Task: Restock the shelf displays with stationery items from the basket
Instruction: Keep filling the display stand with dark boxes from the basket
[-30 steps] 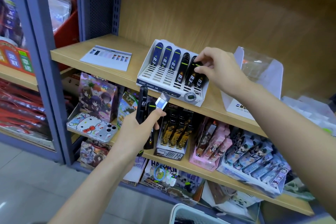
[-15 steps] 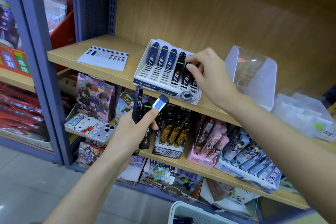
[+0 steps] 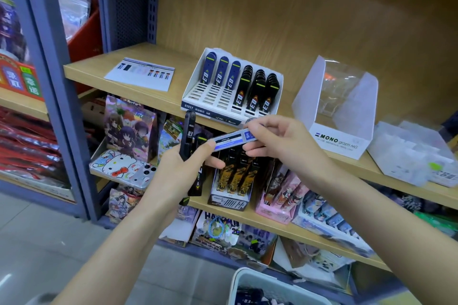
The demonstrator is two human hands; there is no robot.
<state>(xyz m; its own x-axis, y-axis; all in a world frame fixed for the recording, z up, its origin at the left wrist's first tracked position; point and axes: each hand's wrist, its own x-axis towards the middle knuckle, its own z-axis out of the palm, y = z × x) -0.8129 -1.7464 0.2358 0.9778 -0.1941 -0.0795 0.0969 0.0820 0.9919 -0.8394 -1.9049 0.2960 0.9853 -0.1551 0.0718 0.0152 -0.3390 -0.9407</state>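
A white slotted display box (image 3: 198, 96) on the wooden shelf (image 3: 104, 69) holds three blue lead cases at the left and stacks of black ones (image 3: 257, 91) at the right. My left hand (image 3: 178, 173) grips several black lead cases (image 3: 189, 136) in front of the shelf edge. Its thumb also presses on a blue-and-white lead case (image 3: 231, 140). My right hand (image 3: 280, 141) pinches the other end of that case between thumb and fingers. The white basket (image 3: 241, 280) shows at the bottom edge, with dark packs inside.
A printed card (image 3: 140, 74) lies left of the display box. A clear-fronted white Mono display box (image 3: 339, 141) and a clear plastic tray (image 3: 409, 153) stand to the right. Lower shelves are packed with boxed stationery and a phone case (image 3: 121, 166).
My right hand left the black cases in the display box and came down to my left hand, where it now pinches the blue-and-white case.
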